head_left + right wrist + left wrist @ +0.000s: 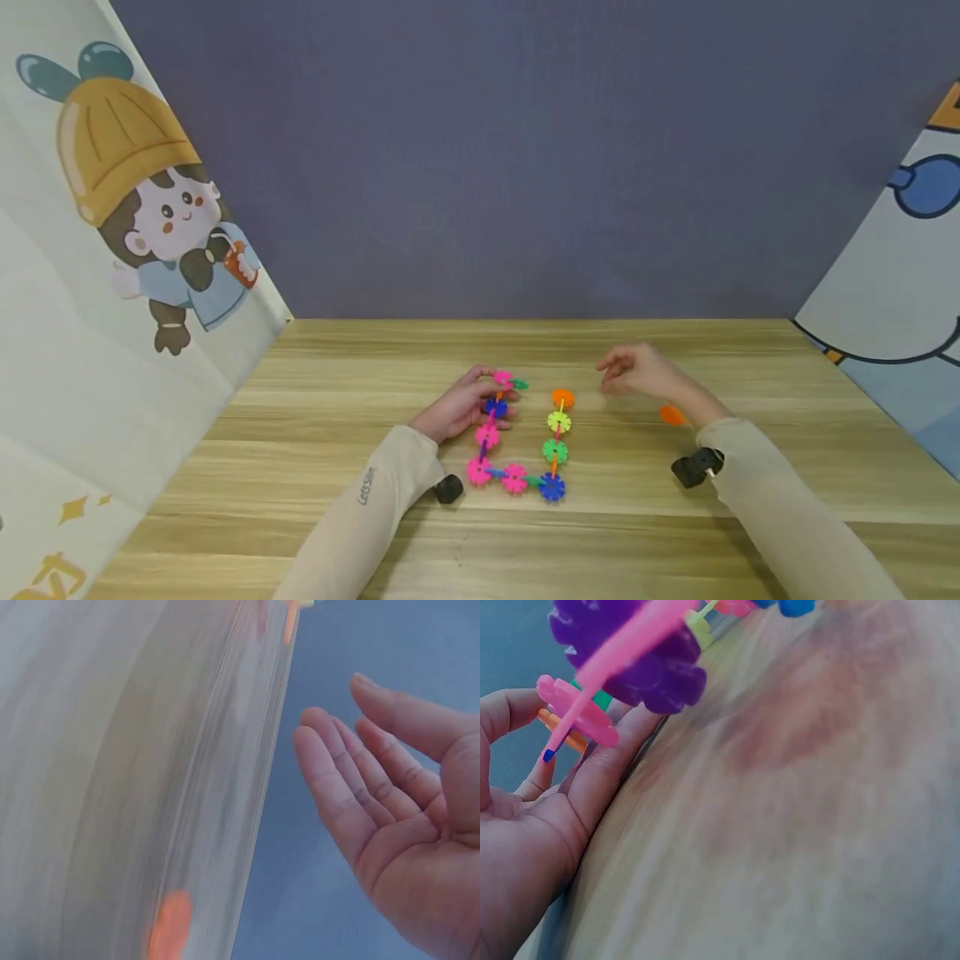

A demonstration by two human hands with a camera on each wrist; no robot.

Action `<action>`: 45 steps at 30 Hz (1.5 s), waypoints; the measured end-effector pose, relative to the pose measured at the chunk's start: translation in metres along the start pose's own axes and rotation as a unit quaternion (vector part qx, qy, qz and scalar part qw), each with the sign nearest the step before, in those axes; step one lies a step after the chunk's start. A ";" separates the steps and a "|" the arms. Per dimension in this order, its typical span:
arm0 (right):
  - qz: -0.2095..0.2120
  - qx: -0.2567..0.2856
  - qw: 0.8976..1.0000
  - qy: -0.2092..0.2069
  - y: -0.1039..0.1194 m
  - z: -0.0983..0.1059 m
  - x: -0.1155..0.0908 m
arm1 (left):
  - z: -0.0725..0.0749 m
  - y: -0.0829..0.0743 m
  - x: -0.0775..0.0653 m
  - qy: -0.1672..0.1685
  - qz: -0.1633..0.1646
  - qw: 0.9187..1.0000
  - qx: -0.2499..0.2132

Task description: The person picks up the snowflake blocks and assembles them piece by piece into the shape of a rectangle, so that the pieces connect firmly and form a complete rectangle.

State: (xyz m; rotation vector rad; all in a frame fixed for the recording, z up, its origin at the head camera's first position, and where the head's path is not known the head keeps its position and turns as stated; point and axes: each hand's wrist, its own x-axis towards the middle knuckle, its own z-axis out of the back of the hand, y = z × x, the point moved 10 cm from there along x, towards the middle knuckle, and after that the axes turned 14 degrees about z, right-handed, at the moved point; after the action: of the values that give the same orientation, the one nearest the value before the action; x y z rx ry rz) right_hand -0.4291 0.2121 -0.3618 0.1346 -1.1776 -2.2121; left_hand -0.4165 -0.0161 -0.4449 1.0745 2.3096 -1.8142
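Note:
Interlocking plastic snowflake discs form a U-shaped chain (514, 478), with pink, blue, green, yellow and orange pieces joined edge to edge. At its upper left end my left hand (459, 406) holds the chain, the thumb and fingers around a pink disc (579, 711). A green disc (520, 385) sticks out to the right of that end. The chain's right arm ends in an orange disc (563, 398). My right hand (637, 372) hovers to the right of it, fingers loosely bent and nothing in them; its bare palm shows in the right wrist view.
One loose orange disc (672, 415) lies on the wood-grain table (337, 517) beside the right wrist. A dark blue-grey panel (540, 167) rises behind the table, and printed cartoon sheets (67, 333) flank both sides. Black wrist cameras (448, 489) sit under the sleeves.

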 end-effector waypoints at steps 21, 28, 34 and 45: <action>-0.072 -0.098 0.990 0.067 -0.038 0.039 -0.049 | -0.002 -0.004 0.001 0.033 -0.015 0.999 0.023; -0.100 -0.119 0.985 0.074 -0.050 0.045 -0.051 | -0.002 -0.006 0.005 0.037 -0.017 0.999 0.035; -0.092 -0.136 0.983 0.078 -0.050 0.041 -0.048 | 0.004 -0.004 0.005 0.015 -0.008 1.000 0.026; -0.062 -0.147 0.986 0.050 -0.031 0.035 -0.033 | 0.006 -0.005 0.003 0.002 -0.009 1.000 0.016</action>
State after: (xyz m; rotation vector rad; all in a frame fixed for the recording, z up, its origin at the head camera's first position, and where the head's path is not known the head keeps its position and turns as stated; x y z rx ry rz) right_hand -0.4296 0.2681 -0.3712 0.1990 -0.7963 -2.4296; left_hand -0.4241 -0.0200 -0.4438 1.0652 2.3073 -1.8647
